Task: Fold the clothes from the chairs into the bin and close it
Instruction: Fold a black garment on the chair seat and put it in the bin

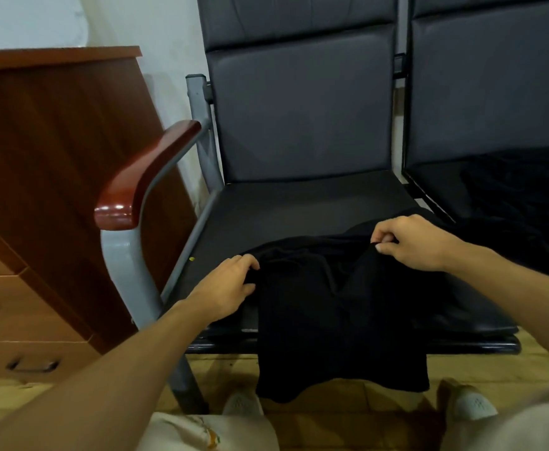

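Held soft, matte black cloth garment on front edge of dark, smooth padded chair seat, lower half hanging limp past that edge. Gripped its left edge in left hand, fingers curled round the cloth; pinched its far right side tightly in right hand. Best to draw both sides taut and level, smoothing loose wrinkles, before folding

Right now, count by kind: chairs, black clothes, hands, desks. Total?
Chairs: 2 (left chair, right chair)
Black clothes: 2 (held garment, heap on right chair)
Hands: 2 (left hand, right hand)
Wooden desk: 1
Total: 7
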Available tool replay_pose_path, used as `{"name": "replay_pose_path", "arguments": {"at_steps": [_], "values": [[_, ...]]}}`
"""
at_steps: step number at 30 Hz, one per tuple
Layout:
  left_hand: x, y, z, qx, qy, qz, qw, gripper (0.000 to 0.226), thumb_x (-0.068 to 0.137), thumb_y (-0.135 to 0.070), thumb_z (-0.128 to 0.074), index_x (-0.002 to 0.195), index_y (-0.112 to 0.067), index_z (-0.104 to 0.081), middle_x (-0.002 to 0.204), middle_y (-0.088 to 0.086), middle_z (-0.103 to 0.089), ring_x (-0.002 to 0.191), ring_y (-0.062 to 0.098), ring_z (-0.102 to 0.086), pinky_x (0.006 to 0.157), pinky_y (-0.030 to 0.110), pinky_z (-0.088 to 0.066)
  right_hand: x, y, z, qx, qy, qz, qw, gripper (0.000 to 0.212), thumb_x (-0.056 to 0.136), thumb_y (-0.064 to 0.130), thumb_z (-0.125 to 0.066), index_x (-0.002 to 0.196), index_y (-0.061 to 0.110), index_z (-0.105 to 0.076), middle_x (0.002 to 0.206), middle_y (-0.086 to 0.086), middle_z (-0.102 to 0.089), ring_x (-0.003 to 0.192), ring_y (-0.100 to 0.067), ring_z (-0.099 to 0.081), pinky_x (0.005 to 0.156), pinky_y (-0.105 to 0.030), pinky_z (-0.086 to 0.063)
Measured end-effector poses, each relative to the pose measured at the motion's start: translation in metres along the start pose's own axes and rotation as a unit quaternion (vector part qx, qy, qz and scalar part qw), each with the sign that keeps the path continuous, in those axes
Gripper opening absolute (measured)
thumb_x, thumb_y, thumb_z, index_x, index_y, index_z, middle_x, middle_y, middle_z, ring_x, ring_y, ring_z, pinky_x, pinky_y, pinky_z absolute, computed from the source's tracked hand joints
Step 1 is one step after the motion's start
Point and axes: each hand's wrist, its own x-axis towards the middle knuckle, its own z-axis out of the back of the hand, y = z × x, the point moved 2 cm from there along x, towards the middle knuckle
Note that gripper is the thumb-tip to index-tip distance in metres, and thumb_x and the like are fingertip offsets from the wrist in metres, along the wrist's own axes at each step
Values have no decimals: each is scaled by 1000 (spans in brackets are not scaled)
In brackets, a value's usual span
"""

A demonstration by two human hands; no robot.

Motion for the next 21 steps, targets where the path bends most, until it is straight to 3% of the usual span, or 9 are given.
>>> {"name": "replay_pose_path", "arguments": {"at_steps": [4, 9, 13, 17, 19, 21], "values": [[6, -4, 2, -30, 11, 39, 999, 42, 95, -12, -58, 134, -18, -45, 129, 3, -48, 119, 19, -49, 97, 30, -42, 3, -15, 4, 3, -44, -91, 995, 16, 95, 27, -52, 79, 30, -53, 88, 0, -65, 84, -21, -60, 83, -41, -52], [5, -7, 6, 9, -15, 30, 999, 27, 98, -8, -52, 120, -16, -64, 118, 3, -51, 113, 22, -53, 88, 22, -39, -1, -21, 9, 135, -168, -192, 958, 19, 95, 22, -49, 99, 12, -65, 107, -9, -61, 96, -23, -51, 80, -29, -39], [-4, -9, 11, -49, -37, 31, 998, 26, 98, -7, -51, 116, -14, -68, 118, 1, -63, 111, 18, -59, 85, 17, -41, -11, -25, 12, 254, -236, -257, 902, 23, 93, 15, -49, 103, 12, -69, 118, -10, -63, 106, -28, -56, 84, -29, -42], [-14, -6, 14, -126, -17, 11, 992, 26, 100, -8, -47, 113, -19, -67, 109, -10, -63, 109, 10, -59, 78, 5, -40, -21, -31, 13, 275, -244, -273, 889, 29, 94, 10, -46, 105, 16, -72, 118, -9, -66, 111, -27, -58, 91, -32, -47], [-16, -4, 16, -208, -24, 37, 977, 25, 101, -6, -44, 102, -21, -64, 102, -6, -65, 104, 15, -62, 78, 10, -45, -24, -31, 13, 268, -243, -274, 891, 31, 95, 8, -43, 103, 16, -72, 119, -9, -65, 112, -27, -57, 94, -33, -47], [-16, -4, 19, -292, -44, 81, 952, 24, 102, -9, -42, 96, -18, -64, 97, 6, -68, 97, 25, -65, 83, 29, -51, -26, -32, 13, 256, -240, -269, 897, 29, 97, 9, -44, 103, 15, -72, 120, -9, -65, 114, -26, -56, 96, -33, -46]]}}
